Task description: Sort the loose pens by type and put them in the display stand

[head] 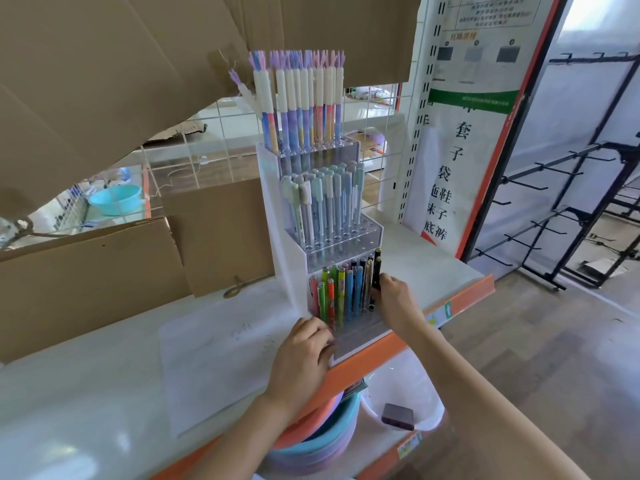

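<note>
Right hand: pinching a black pen, near tier, right.
Left hand: fingers curling against the stand.
Risk: stand sliding off the shelf edge.

Left hand fingers curled; right hand pinching, arms extended.

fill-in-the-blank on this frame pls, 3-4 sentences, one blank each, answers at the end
1. The display stand has ____ tiers of pens.
2. The right hand grips a ____ pen at the right end of the lowest tier.
3. The left hand rests against the stand's front ____ corner.
4. Below the shelf edge, a dark object lies in a ____ basin.

Missing words: three; black; left; white
</note>
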A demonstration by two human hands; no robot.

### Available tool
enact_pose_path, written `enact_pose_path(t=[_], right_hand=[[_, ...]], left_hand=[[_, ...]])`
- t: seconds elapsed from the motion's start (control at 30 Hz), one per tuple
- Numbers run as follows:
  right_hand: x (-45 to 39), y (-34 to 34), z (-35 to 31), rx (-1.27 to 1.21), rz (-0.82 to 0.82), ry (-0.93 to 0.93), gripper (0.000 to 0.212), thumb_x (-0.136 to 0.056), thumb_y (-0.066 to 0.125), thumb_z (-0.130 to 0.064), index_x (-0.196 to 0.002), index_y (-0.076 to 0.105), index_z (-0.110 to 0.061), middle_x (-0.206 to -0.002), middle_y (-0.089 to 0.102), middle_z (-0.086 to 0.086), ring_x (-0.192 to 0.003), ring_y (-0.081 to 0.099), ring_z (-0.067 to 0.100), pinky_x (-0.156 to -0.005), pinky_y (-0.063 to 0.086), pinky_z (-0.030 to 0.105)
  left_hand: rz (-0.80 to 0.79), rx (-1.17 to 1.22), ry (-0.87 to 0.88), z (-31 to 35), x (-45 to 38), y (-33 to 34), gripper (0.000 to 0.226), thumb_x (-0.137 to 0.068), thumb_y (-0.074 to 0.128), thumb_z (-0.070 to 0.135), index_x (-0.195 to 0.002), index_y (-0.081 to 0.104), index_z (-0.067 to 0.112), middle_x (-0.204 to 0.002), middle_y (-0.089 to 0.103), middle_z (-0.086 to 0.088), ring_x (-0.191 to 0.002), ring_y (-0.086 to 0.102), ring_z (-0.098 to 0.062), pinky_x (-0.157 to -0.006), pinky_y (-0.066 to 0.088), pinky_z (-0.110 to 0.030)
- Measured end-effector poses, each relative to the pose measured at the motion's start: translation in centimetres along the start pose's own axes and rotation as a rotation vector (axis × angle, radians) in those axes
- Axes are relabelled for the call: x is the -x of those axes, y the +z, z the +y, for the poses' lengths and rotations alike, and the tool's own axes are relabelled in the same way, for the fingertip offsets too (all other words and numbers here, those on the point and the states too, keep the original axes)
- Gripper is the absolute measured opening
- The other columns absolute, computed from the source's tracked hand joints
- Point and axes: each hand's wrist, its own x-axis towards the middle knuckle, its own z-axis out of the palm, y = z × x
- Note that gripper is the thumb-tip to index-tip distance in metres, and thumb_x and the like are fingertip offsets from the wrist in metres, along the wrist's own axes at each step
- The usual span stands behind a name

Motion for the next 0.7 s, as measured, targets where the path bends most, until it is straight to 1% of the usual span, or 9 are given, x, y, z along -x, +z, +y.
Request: enact_pose_path(t=[0.07, 0.2, 0.3, 0.37, 0.43, 0.5, 0.57, 0.63, 0.7], right_hand=[[0.4, -0.4, 0.0, -0.024, -0.002, -0.014, 0.014, -0.095, 0.046, -0.002, -0.107, 0.052, 0.001, -0.105, 0.061, 0.017, -0.090, 0.060, 0.031, -0.066, 0.036, 0.030], [2.9, -1.5, -0.1, -0.166, 0.087, -0.037, 0.022, -0.097, 0.048, -0.013, -0.112, 0.049, 0.003, -0.110, 0.055, 0.017, -0.089, 0.055, 0.029, -0.072, 0.039, 0.031], [5.3, -1.5, -0.4, -0.126, 0.172, -0.079, 0.019, -0.096, 0.047, -0.010, -0.108, 0.053, 0.003, -0.107, 0.051, 0.015, -0.082, 0.054, 0.027, -0.070, 0.043, 0.034], [7.5, -0.8, -1.8, -0.109, 0.241, -0.216, 0.014, -0.093, 0.049, -0.007, -0.096, 0.059, 0.003, -0.098, 0.052, 0.013, -0.076, 0.057, 0.030, -0.063, 0.046, 0.036], [10.1, 0.5, -4.5, -0.134, 0.241, -0.407, 0.016, -0.088, 0.047, -0.007, -0.084, 0.060, 0.001, -0.087, 0.055, 0.012, -0.066, 0.059, 0.028, -0.055, 0.048, 0.034], [12.6, 2.1, -7.9, -0.145, 0.201, -0.579, 0.021, -0.083, 0.044, -0.014, -0.080, 0.062, -0.005, -0.081, 0.058, 0.007, -0.060, 0.060, 0.022, -0.052, 0.047, 0.027], [14.4, 3.8, -11.2, -0.119, 0.151, -0.702, 0.024, -0.080, 0.042, -0.020, -0.080, 0.064, -0.012, -0.078, 0.060, 0.001, -0.058, 0.060, 0.016, -0.052, 0.045, 0.022], [15.8, 5.7, -14.4, -0.117, 0.089, -0.762, 0.024, -0.077, 0.041, -0.023, -0.081, 0.064, -0.016, -0.078, 0.059, -0.002, -0.056, 0.059, 0.012, -0.052, 0.041, 0.019], [16.7, 7.5, -17.1, -0.124, 0.025, -0.800, 0.025, -0.078, 0.041, -0.025, -0.082, 0.064, -0.017, -0.079, 0.059, -0.004, -0.056, 0.059, 0.011, -0.049, 0.038, 0.018]], left_hand=[[-0.018, -0.004, -0.003, 0.0, 0.1, -0.1, 0.006, -0.083, 0.069, 0.010, -0.089, 0.069, 0.011, -0.096, 0.060, 0.004, -0.092, 0.051, -0.009, -0.078, 0.044, -0.016], [-0.082, 0.014, 0.011, -0.4, 0.5, -1.1, 0.021, -0.090, 0.060, 0.017, -0.109, 0.067, 0.013, -0.117, 0.057, 0.005, -0.110, 0.048, -0.009, -0.095, 0.036, -0.017], [-0.077, -0.001, -0.034, -1.5, 1.8, -2.0, 0.024, -0.091, 0.057, 0.021, -0.113, 0.065, 0.018, -0.119, 0.055, 0.006, -0.109, 0.050, -0.011, -0.096, 0.041, -0.025], [-0.055, -0.042, -0.062, -2.6, 3.5, -2.9, 0.021, -0.089, 0.057, 0.021, -0.107, 0.069, 0.019, -0.111, 0.060, 0.005, -0.102, 0.056, -0.014, -0.088, 0.048, -0.028], [-0.061, -0.109, -0.085, -3.9, 5.8, -4.4, 0.028, -0.086, 0.048, 0.027, -0.099, 0.071, 0.019, -0.101, 0.063, 0.003, -0.094, 0.059, -0.018, -0.081, 0.053, -0.031], [-0.089, -0.155, -0.166, -5.2, 8.5, -6.3, 0.046, -0.081, 0.034, 0.036, -0.102, 0.070, 0.015, -0.102, 0.062, 0.000, -0.098, 0.057, -0.022, -0.083, 0.051, -0.035], [-0.081, -0.217, -0.257, -7.0, 11.4, -8.5, 0.053, -0.081, 0.029, 0.040, -0.106, 0.068, 0.013, -0.105, 0.060, -0.002, -0.102, 0.056, -0.024, -0.084, 0.049, -0.038], [-0.057, -0.278, -0.331, -9.0, 14.5, -11.1, 0.042, -0.084, 0.038, 0.037, -0.102, 0.068, 0.015, -0.101, 0.060, 0.001, -0.094, 0.058, -0.023, -0.080, 0.051, -0.037], [-0.023, -0.333, -0.386, -10.9, 17.4, -13.8, 0.019, -0.083, 0.060, 0.023, -0.098, 0.069, 0.015, -0.097, 0.060, 0.001, -0.089, 0.060, -0.023, -0.075, 0.052, -0.036]])
